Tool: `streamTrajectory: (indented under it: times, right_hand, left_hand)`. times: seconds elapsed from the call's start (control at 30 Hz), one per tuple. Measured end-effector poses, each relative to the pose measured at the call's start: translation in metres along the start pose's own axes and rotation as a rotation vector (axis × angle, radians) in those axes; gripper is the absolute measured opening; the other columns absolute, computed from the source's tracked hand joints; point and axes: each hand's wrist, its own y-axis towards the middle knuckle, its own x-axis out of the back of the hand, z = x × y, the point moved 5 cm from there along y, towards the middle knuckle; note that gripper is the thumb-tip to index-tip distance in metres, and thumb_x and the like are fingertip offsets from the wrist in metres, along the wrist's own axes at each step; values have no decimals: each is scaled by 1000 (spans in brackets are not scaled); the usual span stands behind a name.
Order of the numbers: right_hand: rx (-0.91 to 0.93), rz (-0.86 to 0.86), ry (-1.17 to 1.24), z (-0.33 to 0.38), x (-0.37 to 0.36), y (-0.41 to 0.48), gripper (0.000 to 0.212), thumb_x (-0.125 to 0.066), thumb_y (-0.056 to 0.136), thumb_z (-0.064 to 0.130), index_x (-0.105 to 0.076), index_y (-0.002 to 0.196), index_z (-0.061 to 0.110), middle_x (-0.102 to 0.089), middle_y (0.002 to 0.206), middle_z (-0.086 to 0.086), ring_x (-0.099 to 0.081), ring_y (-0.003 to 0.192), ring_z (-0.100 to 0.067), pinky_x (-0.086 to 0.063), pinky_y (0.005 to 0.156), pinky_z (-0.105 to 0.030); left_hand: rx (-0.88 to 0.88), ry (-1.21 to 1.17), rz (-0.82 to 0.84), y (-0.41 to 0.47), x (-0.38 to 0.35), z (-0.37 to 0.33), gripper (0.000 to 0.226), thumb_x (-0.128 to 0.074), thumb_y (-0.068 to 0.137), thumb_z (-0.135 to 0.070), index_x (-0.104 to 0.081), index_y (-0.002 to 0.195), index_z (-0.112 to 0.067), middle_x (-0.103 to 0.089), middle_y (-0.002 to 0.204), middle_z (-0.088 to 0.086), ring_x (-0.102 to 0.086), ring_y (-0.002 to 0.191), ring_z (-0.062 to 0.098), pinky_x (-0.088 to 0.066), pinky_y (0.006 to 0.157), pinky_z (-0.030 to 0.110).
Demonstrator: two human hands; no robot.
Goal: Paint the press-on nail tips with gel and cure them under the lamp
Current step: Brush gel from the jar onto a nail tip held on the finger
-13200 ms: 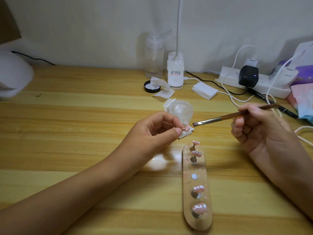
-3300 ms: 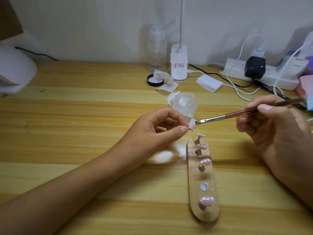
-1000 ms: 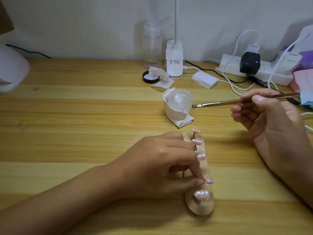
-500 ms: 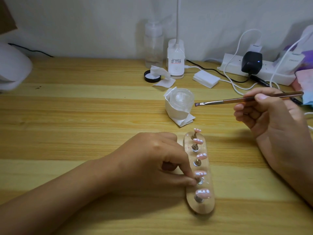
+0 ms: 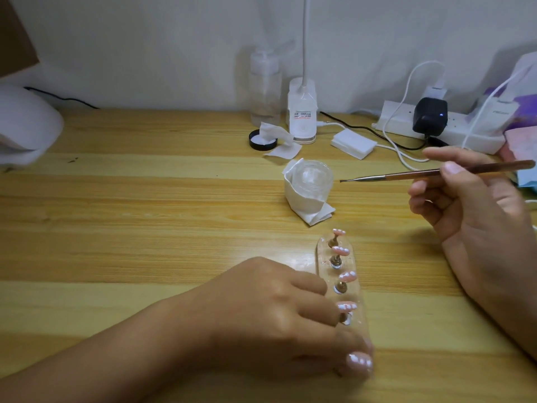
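Observation:
A clear oblong holder (image 5: 350, 264) lies on the wooden desk with pink nail tips on small metal pegs. The far tips (image 5: 340, 251) and the fourth tip (image 5: 346, 306) stand free. My left hand (image 5: 276, 324) reaches across the holder's near end, and its fingertips pinch the nearest nail tip (image 5: 359, 362) on its peg. My right hand (image 5: 470, 216) holds a thin brush (image 5: 406, 174) level above the desk, bristles pointing left toward the gel jar (image 5: 312, 180), which is wrapped in white tissue.
The white curing lamp (image 5: 26, 126) sits at the far left edge. At the back stand a clear bottle (image 5: 266, 88), a desk-lamp base (image 5: 302, 112), a black lid (image 5: 261, 139), wipes (image 5: 353, 144) and a power strip (image 5: 453, 129) with cables.
My left hand has set the painted tip back on the fourth peg and slid toward me to pinch the nearest tip. The brush has stayed lifted by the jar.

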Motion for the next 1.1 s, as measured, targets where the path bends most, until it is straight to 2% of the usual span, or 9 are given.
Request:
streamTrajectory:
  times: [0.1,0.17,0.27,0.37,0.47,0.57,0.7,0.83,1.1]
  right_hand:
    - [31,-14,-7,2,0,-1,25,-45,101,18,-69,96,23,-66,73,4,-62,74,-9,-52,68,-19]
    - [37,-10,-23,2,1,-2,23,-46,99,21,-69,95,22,-66,73,3,-62,74,-10,-52,68,-20]
    - [54,60,-66,11,-3,-5,18,-59,94,35,-69,102,23,-68,79,0,-63,79,-14,-54,71,-23]
    - [160,132,-229,28,-10,-7,31,-63,90,49,-67,110,25,-68,84,0,-65,82,-19,-55,74,-25]
    - [286,206,-380,49,-23,-4,25,-57,96,46,-65,112,28,-70,87,3,-68,83,-17,-55,76,-23]
    - [361,279,-541,63,-37,3,22,-53,96,36,-63,112,25,-70,91,10,-69,88,-14,-55,80,-20]
    - [418,355,-710,66,-62,16,22,-50,94,29,-62,108,17,-68,88,10,-69,87,-9,-56,78,-24]
    - [368,382,-826,54,-75,21,14,-49,96,35,-60,103,30,-67,88,14,-66,87,-9,-54,75,-31]
    - [416,384,-969,47,-78,17,30,-42,92,40,-66,100,24,-65,82,14,-65,80,-11,-55,65,-41]
  left_hand:
    - [-34,19,-132,2,7,-5,21,-57,93,-21,-77,96,-18,-48,68,-6,-19,73,10,-22,63,19]
    - [58,-165,-273,2,12,3,18,-58,93,-14,-75,93,-13,-52,74,-9,-30,67,8,-28,66,13]
    - [457,-678,-567,-4,17,40,8,-68,88,-21,-73,93,-25,-57,94,-10,-47,66,7,-40,62,14]
    - [842,-1091,-839,-16,7,72,8,-78,78,-31,-72,82,-35,-61,100,-6,-48,64,3,-39,51,13]
    - [974,-1333,-924,-17,2,82,12,-67,74,-34,-69,85,-35,-66,98,-10,-59,67,5,-45,48,15]
    - [975,-1553,-893,-13,-2,85,21,-61,80,-29,-57,99,-22,-63,123,4,-73,82,22,-56,56,23]
    - [900,-1799,-758,-6,-1,85,6,-50,97,-24,-50,98,-19,-54,138,14,-65,105,47,-60,76,41]
    - [844,-1839,-649,-2,0,90,9,-46,100,-26,-46,95,-19,-51,143,10,-60,111,50,-53,91,51]
    - [780,-1739,-493,1,-2,91,9,-45,100,-29,-45,102,-20,-55,140,-7,-60,115,45,-49,97,53]
